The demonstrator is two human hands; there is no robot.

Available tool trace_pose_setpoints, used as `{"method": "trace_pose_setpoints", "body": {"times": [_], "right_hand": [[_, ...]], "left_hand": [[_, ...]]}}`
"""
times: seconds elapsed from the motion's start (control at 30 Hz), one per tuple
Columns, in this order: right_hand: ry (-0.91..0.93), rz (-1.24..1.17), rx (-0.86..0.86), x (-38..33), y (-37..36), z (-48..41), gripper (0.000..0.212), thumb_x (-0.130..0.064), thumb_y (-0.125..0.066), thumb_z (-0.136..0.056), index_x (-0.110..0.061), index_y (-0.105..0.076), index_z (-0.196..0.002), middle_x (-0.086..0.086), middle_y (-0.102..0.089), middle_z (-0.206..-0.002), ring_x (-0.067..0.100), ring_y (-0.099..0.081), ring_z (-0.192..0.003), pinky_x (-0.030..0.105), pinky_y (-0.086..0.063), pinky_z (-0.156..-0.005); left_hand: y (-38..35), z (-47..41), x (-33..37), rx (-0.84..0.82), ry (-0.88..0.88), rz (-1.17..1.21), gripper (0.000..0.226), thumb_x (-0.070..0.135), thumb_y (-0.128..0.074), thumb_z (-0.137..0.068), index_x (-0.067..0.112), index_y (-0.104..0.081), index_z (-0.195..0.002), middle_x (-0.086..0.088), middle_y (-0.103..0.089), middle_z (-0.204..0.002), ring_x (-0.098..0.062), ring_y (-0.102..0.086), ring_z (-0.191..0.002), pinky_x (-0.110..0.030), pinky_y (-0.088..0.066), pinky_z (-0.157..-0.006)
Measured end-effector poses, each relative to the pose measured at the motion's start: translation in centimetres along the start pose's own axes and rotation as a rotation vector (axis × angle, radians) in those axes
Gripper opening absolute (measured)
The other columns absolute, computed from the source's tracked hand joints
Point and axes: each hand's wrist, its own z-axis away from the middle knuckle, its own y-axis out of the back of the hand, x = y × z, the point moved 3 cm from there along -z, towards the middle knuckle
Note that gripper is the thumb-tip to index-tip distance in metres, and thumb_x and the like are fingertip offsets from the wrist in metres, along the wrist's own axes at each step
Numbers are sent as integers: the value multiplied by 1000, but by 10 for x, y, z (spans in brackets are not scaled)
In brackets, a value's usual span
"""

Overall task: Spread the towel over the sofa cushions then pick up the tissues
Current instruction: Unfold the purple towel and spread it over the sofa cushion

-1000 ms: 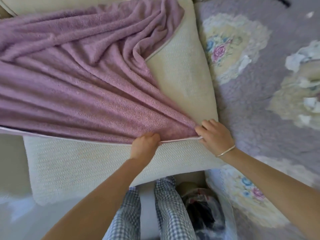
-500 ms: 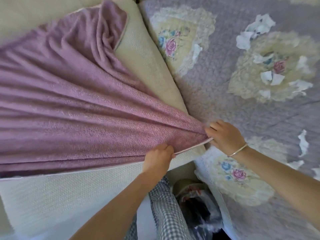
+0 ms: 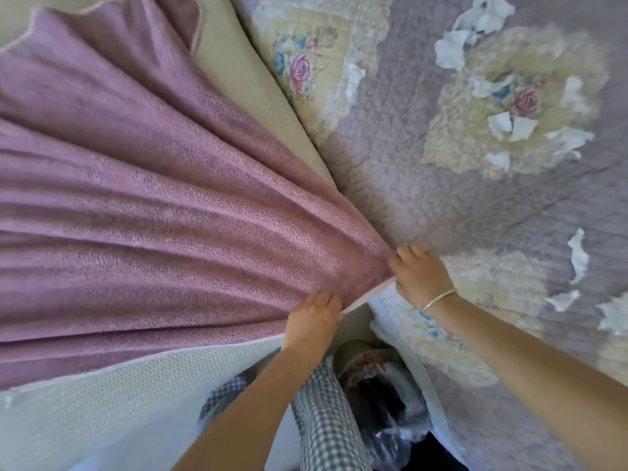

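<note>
The purple towel (image 3: 153, 215) lies across the cream sofa cushion (image 3: 102, 413), covering most of it and pulled into long ridges that fan out from the cushion's near right corner. At that corner the left hand (image 3: 311, 321) is closed on the towel's pale hem, fingers curled under the edge. Just beside it, the right hand (image 3: 419, 275), a thin bracelet (image 3: 436, 299) at its wrist, pinches the towel's corner tip. A strip of bare cushion shows along the right edge. Further right, torn white tissues (image 3: 509, 125) lie scattered on the lilac floral rug (image 3: 441, 205), well apart from both hands, some near its far right edge.
</note>
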Motion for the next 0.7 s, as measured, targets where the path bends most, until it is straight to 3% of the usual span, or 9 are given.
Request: {"method": "trace_pose_setpoints", "body": {"times": [0.07,0.13,0.2,0.3,0.33,0.43,0.5,0.63,0.7], "right_hand": [[59,25,-5,-12,-1,2,37,-26,-86,-49,-11,-70,-79,6,-68,-83,22,-67,-80,25,-52,-60],[162,-15,6,-31,6,3,43,-28,-90,-27,-15,-68,-61,1,-67,-63,19,-66,-58,19,-49,-47],[262,-50,18,-52,5,3,42,-29,-89,-27,-16,-68,-60,1,-66,-61,18,-66,-56,18,-50,-48],[356,-73,8,-84,5,1,36,-31,-87,-34,-20,-67,-61,-4,-65,-61,13,-65,-58,17,-49,-47],[376,-86,19,-94,7,-2,34,-31,-86,-36,-20,-67,-62,-5,-65,-61,13,-64,-58,18,-49,-46],[454,-138,52,-130,13,-11,27,-30,-84,-44,-22,-66,-63,-6,-64,-62,14,-63,-57,18,-48,-47],[493,-115,30,-150,15,-16,25,-32,-82,-48,-23,-65,-64,-6,-64,-63,13,-63,-59,20,-49,-48],[453,-21,-36,-179,16,-23,32,-42,-82,-43,-24,-67,-63,-7,-65,-63,11,-63,-60,19,-49,-48],[397,2,-19,-189,19,-28,26,-34,-86,-42,-21,-67,-56,-5,-65,-57,11,-62,-55,18,-49,-45]], "left_hand": [[-6,6,-4,-11,-9,-75,34,15,-90,-39,19,-66,-64,5,-64,-61,-12,-63,-56,-17,-48,-42],[-12,12,-15,-42,33,-109,30,11,-80,-59,15,-64,-84,-1,-65,-82,-18,-63,-77,-25,-53,-64],[-21,21,-33,-100,100,-184,31,7,-65,-75,12,-55,-104,-6,-58,-104,-23,-56,-98,-32,-47,-84],[-19,38,-51,-45,11,-272,47,12,-85,-40,15,-61,-80,-2,-63,-76,-19,-61,-68,-26,-53,-62],[-19,43,-58,-16,-5,-291,49,11,-84,-38,15,-56,-78,0,-62,-70,-18,-60,-62,-25,-53,-57],[-8,57,-80,131,-28,-383,21,12,-54,-64,15,-40,-79,1,-60,-65,-17,-57,-57,-26,-50,-54],[-3,64,-93,170,-4,-403,10,11,-40,-69,14,-45,-77,0,-60,-63,-19,-57,-55,-26,-49,-53],[7,81,-122,140,83,-372,17,14,-36,-65,13,-52,-72,-1,-58,-61,-21,-56,-54,-26,-49,-52],[14,90,-135,164,115,-382,17,13,-43,-66,12,-61,-66,-2,-59,-59,-22,-57,-53,-26,-50,-51]]}}
